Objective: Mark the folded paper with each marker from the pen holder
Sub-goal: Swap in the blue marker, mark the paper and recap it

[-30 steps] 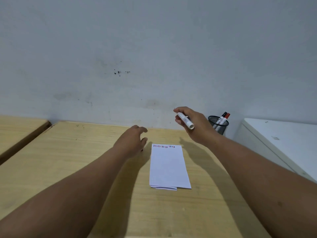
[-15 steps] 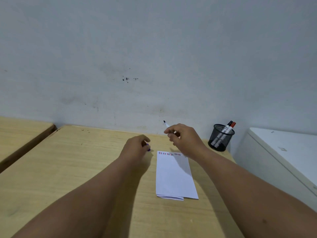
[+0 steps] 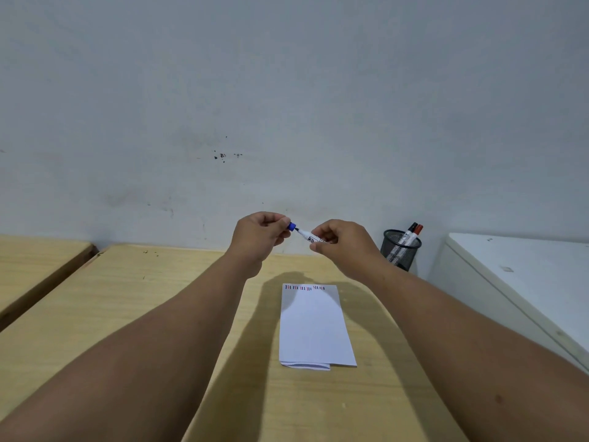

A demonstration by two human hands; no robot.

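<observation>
A folded white paper (image 3: 314,327) lies on the wooden table (image 3: 159,298), with a row of short red, blue and black strokes along its far edge. Above it, my right hand (image 3: 338,242) grips a white marker (image 3: 307,236) whose dark tip points left. My left hand (image 3: 259,236) pinches the marker's blue cap (image 3: 291,226) right at the tip. A black mesh pen holder (image 3: 401,248) stands at the back right of the table and holds two markers, one black-capped and one red-capped.
A grey wall rises just behind the table. A white cabinet (image 3: 526,282) stands to the right of the pen holder. A second wooden surface (image 3: 38,260) sits to the left across a dark gap.
Both hands have risen off the table and come together. My left hand picked up the blue cap and now holds it at the marker's tip. The view has shifted slightly.
</observation>
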